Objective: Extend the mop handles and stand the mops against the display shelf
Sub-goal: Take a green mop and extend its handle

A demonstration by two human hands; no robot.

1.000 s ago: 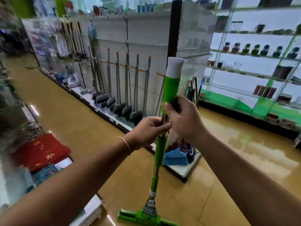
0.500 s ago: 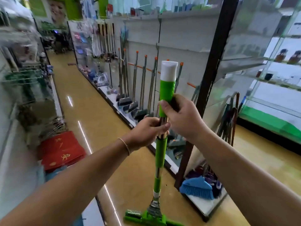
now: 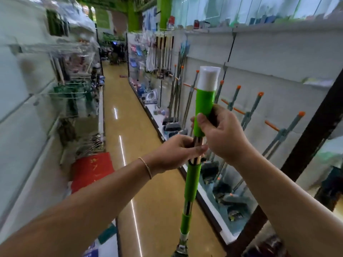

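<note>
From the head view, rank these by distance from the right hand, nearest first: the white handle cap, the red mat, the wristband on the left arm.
From the right hand:
1. White handle cap, just above it on the same mop handle.
2. Wristband, lower left, on the left wrist.
3. Red mat, far left, down on the floor.

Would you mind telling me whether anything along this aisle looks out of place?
A red mat lies on the floor at the foot of the left shelving, partly into the aisle. Otherwise nothing stands out; the picture is blurred, so small faults would be missed.
</note>
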